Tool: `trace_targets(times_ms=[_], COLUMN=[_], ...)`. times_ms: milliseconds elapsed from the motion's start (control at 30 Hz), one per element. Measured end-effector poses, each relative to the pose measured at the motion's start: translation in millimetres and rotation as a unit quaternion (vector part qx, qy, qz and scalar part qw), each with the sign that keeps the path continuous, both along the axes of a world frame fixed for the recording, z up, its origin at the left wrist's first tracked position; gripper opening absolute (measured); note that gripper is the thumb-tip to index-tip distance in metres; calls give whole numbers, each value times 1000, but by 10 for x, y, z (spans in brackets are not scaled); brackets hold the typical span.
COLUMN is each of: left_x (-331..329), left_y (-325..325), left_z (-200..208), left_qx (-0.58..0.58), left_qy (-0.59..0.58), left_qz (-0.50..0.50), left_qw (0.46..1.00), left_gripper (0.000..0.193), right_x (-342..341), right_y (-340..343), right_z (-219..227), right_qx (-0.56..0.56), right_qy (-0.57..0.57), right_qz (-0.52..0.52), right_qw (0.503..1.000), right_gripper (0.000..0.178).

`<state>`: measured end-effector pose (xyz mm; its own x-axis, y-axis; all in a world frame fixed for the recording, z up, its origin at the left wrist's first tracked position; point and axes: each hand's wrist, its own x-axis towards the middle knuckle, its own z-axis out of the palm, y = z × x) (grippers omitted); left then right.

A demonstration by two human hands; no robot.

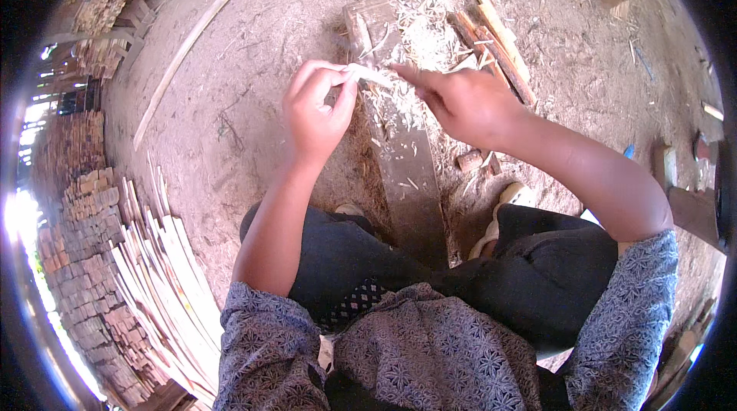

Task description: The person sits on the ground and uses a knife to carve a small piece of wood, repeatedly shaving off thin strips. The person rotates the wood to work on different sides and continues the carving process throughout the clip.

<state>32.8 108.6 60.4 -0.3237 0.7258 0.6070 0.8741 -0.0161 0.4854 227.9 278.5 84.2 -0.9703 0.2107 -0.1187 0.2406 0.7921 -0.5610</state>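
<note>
My left hand point(318, 108) pinches a short pale piece of wood point(371, 75) between thumb and fingertips, above the far part of a dark wooden plank point(411, 181). Facing it from the right is my right hand point(468, 104), its index finger stretched toward the wood and the other fingers curled in. Whatever the right hand grips is hidden by the fingers and glare. Thin pale wood shavings point(422, 23) lie heaped around the plank's far end, just beyond both hands.
Between my legs the plank runs toward me. Reddish wood strips point(499, 50) lie beyond my right hand, and a small wood block point(469, 160) sits near my right foot. A long curved strip point(196, 31), pale sticks point(165, 265) and stacked wood pieces point(84, 257) are at left.
</note>
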Motion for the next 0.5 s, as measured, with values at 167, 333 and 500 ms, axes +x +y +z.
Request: trace_targets(times_ms=[167, 333, 500], left_x=[10, -31, 0], left_y=[33, -5, 4], left_z=[12, 3, 41], left_qx=[-3, 2, 0], left_qy=[-30, -13, -24], left_qz=[-4, -6, -23], left_qw=[1000, 1000, 999], left_gripper=[12, 14, 15], right_x=[14, 103, 106], right_y=[-89, -66, -63], right_z=[-328, -212, -50], right_qx=[48, -31, -125], right_qy=[-110, -40, -1], right_qz=[8, -45, -5], right_qw=[993, 998, 992], right_gripper=[56, 56, 55])
